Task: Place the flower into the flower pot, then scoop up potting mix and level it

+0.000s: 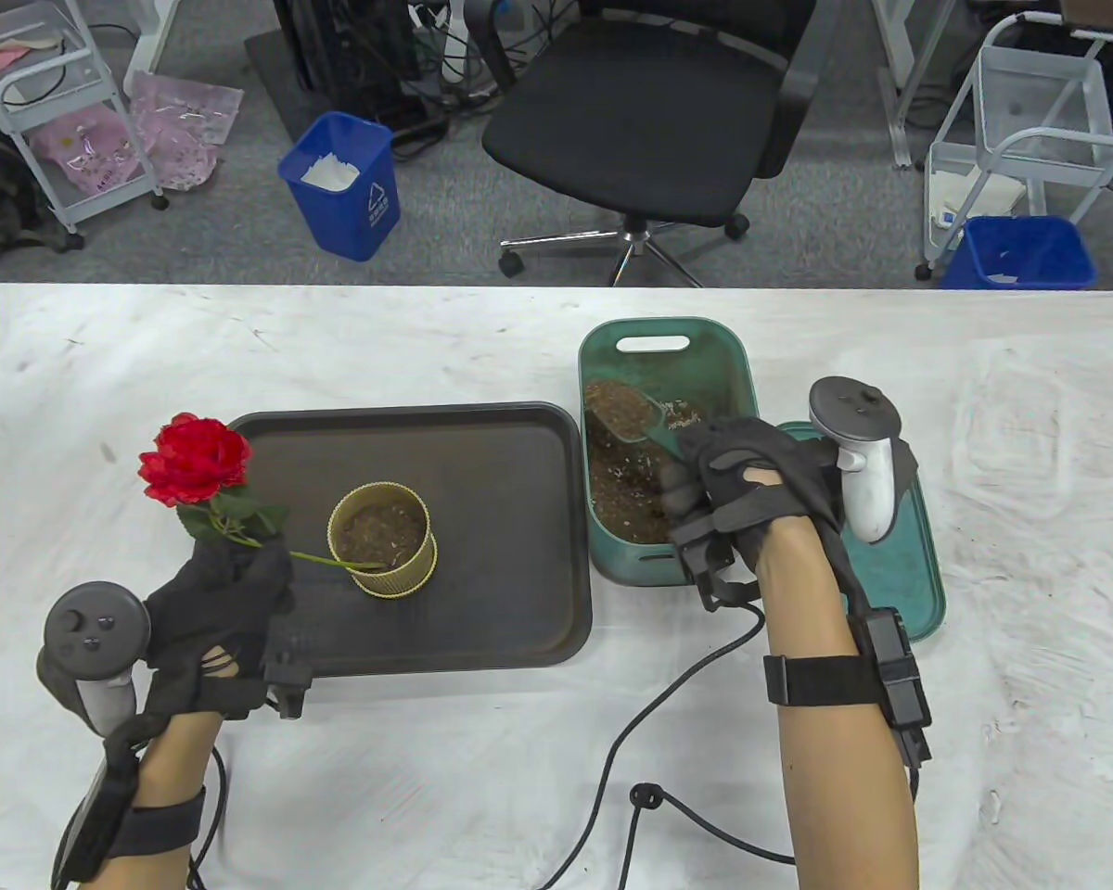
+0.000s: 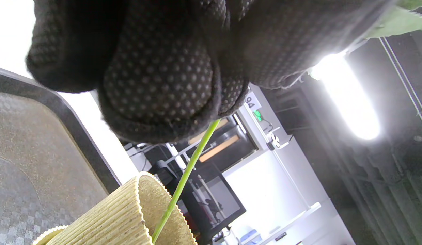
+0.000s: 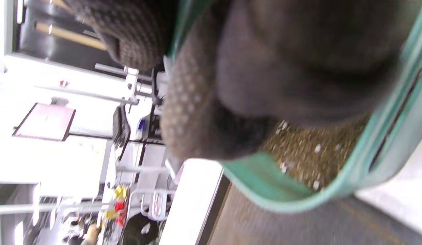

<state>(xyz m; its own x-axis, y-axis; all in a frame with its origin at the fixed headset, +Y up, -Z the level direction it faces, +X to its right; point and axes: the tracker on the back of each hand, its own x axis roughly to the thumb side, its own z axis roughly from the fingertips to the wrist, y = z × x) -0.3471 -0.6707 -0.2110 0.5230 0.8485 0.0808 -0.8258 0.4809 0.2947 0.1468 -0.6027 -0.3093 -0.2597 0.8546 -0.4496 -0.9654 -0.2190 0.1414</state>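
Two stages of the job overlap here, and neither looks finished. On the white tabletop (image 1: 427, 788) a dark tray (image 1: 510, 556) carries the ribbed yellow flower pot (image 1: 382, 540), which already has some potting mix in it; just right of the tray stands the green bin (image 1: 668, 371) of mix, with its lid (image 1: 918, 575) lying beside it.

The flower (image 1: 195, 461) is only partly placed. Its green stem runs down into the pot's mouth, but the red bloom leans well out to the left, over the tray's edge, so it depends on support. The left hand (image 1: 209, 603) supplies that, its fingers (image 2: 156, 78) closed around the stem, which emerges just below them and slants into the pot.

Scooping appears to be beginning. The right hand (image 1: 737, 491) is over the bin, fingers curled on the handle of the green scoop (image 1: 626, 413), whose bowl sits loaded in the mix. Filling the pot and levelling are, by my reading, still to do.
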